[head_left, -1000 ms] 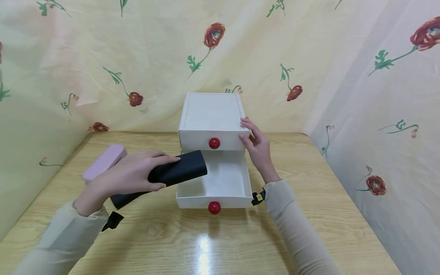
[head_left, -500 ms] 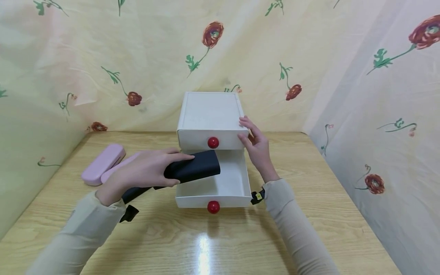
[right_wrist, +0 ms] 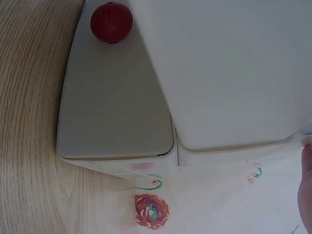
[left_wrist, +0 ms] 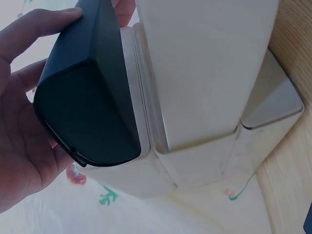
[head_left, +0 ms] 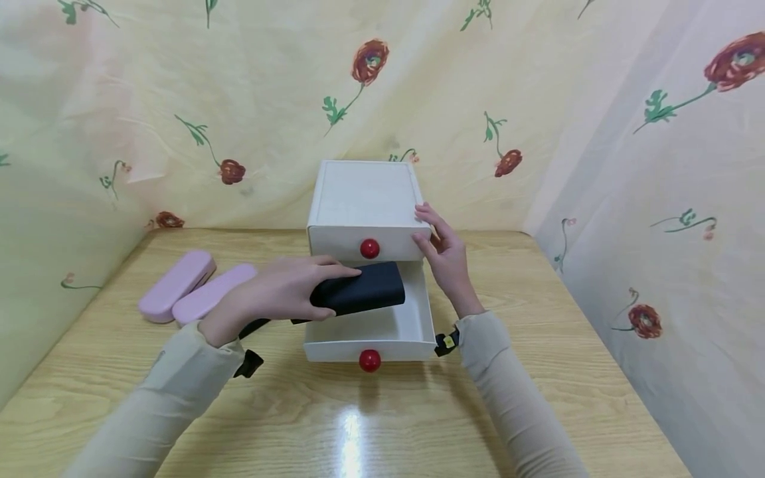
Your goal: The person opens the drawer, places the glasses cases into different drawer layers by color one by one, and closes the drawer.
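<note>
My left hand grips a black glasses case, thumb and fingers on either side of it. The case is over the left part of the pulled-out middle drawer of a small white drawer cabinet. In the left wrist view, the glasses case shows its rounded end and seam close beside the cabinet's top drawer. My right hand rests on the cabinet's upper right front corner, thumb on the front and fingers along the top edge. Only a sliver of that hand shows in the right wrist view.
Two pink glasses cases lie at the left of the wooden table. A black item shows partly behind my left wrist. The bottom drawer is closed, with a red knob. Flowered cloth hangs behind.
My left hand has moved right with the black glasses case, from the drawer's left edge to over its inside. More of the pink cases shows. My right hand stays on the cabinet corner.
</note>
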